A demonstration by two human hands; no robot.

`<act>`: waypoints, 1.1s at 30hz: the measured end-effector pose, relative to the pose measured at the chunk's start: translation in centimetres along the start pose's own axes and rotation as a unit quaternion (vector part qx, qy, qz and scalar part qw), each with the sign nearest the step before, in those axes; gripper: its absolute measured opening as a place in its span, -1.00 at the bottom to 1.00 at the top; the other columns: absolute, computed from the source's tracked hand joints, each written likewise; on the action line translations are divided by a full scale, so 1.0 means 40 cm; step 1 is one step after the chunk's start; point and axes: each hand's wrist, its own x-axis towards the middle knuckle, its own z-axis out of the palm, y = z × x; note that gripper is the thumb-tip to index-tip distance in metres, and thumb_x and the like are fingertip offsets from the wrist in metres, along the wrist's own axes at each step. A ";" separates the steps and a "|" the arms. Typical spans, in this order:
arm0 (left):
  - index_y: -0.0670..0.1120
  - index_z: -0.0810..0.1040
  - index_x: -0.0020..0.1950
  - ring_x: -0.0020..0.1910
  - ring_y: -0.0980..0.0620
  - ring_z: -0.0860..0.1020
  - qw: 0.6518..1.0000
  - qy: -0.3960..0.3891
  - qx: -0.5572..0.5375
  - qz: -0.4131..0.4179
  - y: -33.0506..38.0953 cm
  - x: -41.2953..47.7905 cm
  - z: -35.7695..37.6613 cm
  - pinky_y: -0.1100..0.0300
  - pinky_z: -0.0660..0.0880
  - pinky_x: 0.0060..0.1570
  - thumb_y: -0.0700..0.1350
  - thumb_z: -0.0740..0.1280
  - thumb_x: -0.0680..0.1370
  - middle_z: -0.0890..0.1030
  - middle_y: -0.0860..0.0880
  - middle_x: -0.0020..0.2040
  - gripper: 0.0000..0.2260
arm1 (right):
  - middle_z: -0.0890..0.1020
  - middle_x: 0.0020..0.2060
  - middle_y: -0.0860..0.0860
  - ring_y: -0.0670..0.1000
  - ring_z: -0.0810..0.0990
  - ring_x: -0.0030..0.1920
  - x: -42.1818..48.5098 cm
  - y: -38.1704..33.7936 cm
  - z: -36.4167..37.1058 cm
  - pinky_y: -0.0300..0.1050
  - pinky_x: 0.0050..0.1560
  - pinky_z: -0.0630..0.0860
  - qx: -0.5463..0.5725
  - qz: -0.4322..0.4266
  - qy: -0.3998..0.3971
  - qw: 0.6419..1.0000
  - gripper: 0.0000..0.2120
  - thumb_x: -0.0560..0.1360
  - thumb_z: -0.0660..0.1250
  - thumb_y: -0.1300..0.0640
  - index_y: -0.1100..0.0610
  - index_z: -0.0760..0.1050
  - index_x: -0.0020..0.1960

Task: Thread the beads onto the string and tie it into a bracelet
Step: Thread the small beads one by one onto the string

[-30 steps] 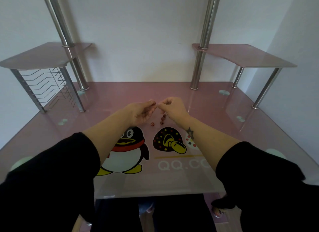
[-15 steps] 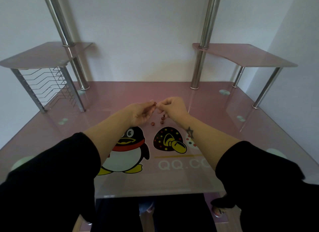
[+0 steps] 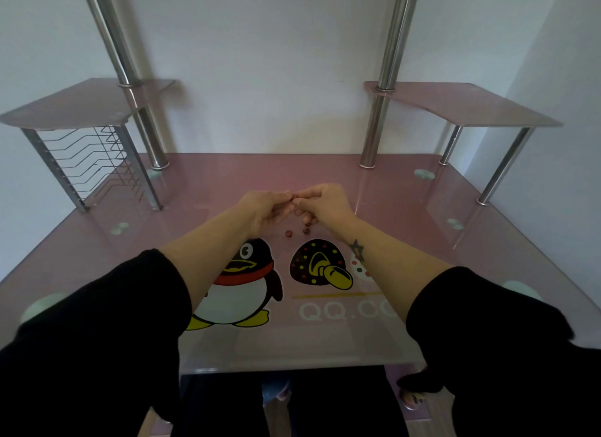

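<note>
1. Step in hand, as I judge it: threading. Left hand (image 3: pixel 263 208) and right hand (image 3: pixel 325 202) meet fingertip to fingertip above the pink glass desk (image 3: pixel 390 202).
2. A dark red bead (image 3: pixel 294 196) sits between the two pinches. Left fingers are closed on it. Right fingers are pinched shut just beside it, presumably on the string end; the string itself is too thin to make out.
3. Loose beads (image 3: pixel 288 233) lie on the desk just below the hands, near the penguin print (image 3: pixel 240 283).
4. Next move likely calls for fine alignment of string tip to bead hole, then sliding the bead along.
5. Open desk on all sides; the steel posts (image 3: pixel 374 127) and desk edges stand well apart from the hands.
</note>
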 end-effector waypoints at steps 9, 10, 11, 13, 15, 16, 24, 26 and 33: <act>-0.22 0.57 -0.08 -0.43 0.10 0.55 0.993 0.033 0.075 0.080 -0.002 0.007 -0.009 0.32 0.55 -0.42 -0.22 0.36 0.54 0.61 -0.13 -0.26 -0.94 | 0.68 -0.31 0.10 -0.11 0.53 -0.55 -0.001 0.002 -0.001 -0.30 -0.51 0.46 -0.028 0.010 0.000 1.000 -0.89 0.48 0.42 0.23 0.25 0.62 -0.02; -0.20 0.57 -0.07 -0.41 0.09 0.54 0.992 0.039 0.080 0.089 0.000 0.009 -0.010 0.32 0.55 -0.41 -0.21 0.36 0.54 0.61 -0.12 -0.25 -0.94 | 0.68 -0.27 0.14 -0.10 0.53 -0.55 -0.002 0.002 -0.001 -0.31 -0.52 0.44 -0.035 0.011 -0.002 0.999 -0.87 0.48 0.42 0.25 0.27 0.62 0.01; -0.20 0.57 -0.06 -0.39 0.09 0.55 0.991 0.042 0.081 0.097 0.003 0.009 -0.011 0.31 0.55 -0.40 -0.20 0.36 0.55 0.62 -0.11 -0.25 -0.94 | 0.69 -0.22 0.17 -0.08 0.53 -0.55 -0.003 0.003 -0.001 -0.32 -0.53 0.43 -0.040 0.010 -0.004 0.999 -0.87 0.48 0.42 0.26 0.27 0.61 0.01; -0.21 0.56 -0.01 -0.35 0.08 0.56 0.991 0.039 0.079 0.105 0.009 0.009 -0.010 0.31 0.53 -0.41 -0.20 0.34 0.56 0.64 -0.11 -0.22 -0.92 | 0.69 -0.14 0.20 -0.04 0.54 -0.51 -0.006 0.004 -0.002 -0.32 -0.54 0.42 -0.047 0.011 -0.010 0.999 -0.84 0.47 0.42 0.28 0.26 0.61 0.05; -0.22 0.56 0.02 -0.33 0.07 0.59 0.991 0.030 0.078 0.104 0.013 0.006 -0.008 0.31 0.53 -0.41 -0.20 0.33 0.56 0.65 -0.12 -0.20 -0.90 | 0.68 -0.11 0.20 -0.05 0.55 -0.51 -0.007 0.002 -0.002 -0.33 -0.54 0.42 -0.045 0.013 -0.016 0.999 -0.79 0.48 0.40 0.31 0.27 0.57 0.11; -0.22 0.56 0.02 -0.32 0.06 0.60 0.992 0.024 0.077 0.100 0.014 0.004 -0.007 0.30 0.54 -0.39 -0.21 0.33 0.56 0.66 -0.13 -0.19 -0.90 | 0.67 -0.10 0.18 -0.08 0.55 -0.52 -0.006 0.000 -0.001 -0.31 -0.52 0.43 -0.042 0.013 -0.018 0.999 -0.79 0.49 0.37 0.33 0.27 0.56 0.13; -0.19 0.59 0.00 -0.37 0.10 0.60 0.988 0.018 0.110 0.109 0.008 0.004 -0.009 0.30 0.52 -0.42 -0.20 0.37 0.54 0.67 -0.09 -0.23 -0.92 | 0.69 -0.16 0.22 0.01 0.62 -0.43 -0.009 -0.030 0.007 -0.18 -0.41 0.54 0.065 0.060 -0.048 0.995 -0.81 0.50 0.30 0.36 0.25 0.55 0.10; -0.19 0.60 -0.02 -0.40 0.11 0.57 0.985 0.016 0.132 0.114 0.009 0.003 -0.013 0.31 0.48 -0.45 -0.20 0.38 0.53 0.66 -0.08 -0.25 -0.92 | 0.68 -0.15 0.22 0.00 0.61 -0.43 -0.012 -0.031 0.006 -0.18 -0.38 0.54 0.079 0.068 -0.043 0.994 -0.76 0.49 0.33 0.36 0.27 0.54 0.15; -0.13 0.62 -0.08 -0.41 0.13 0.52 0.980 0.020 0.162 0.118 0.008 -0.001 -0.017 0.31 0.43 -0.46 -0.19 0.40 0.51 0.64 -0.05 -0.25 -0.97 | 0.66 -0.25 0.18 0.00 0.62 -0.42 -0.016 -0.042 0.005 -0.20 -0.38 0.56 0.116 0.076 -0.067 0.988 -0.77 0.51 0.33 0.35 0.28 0.50 0.16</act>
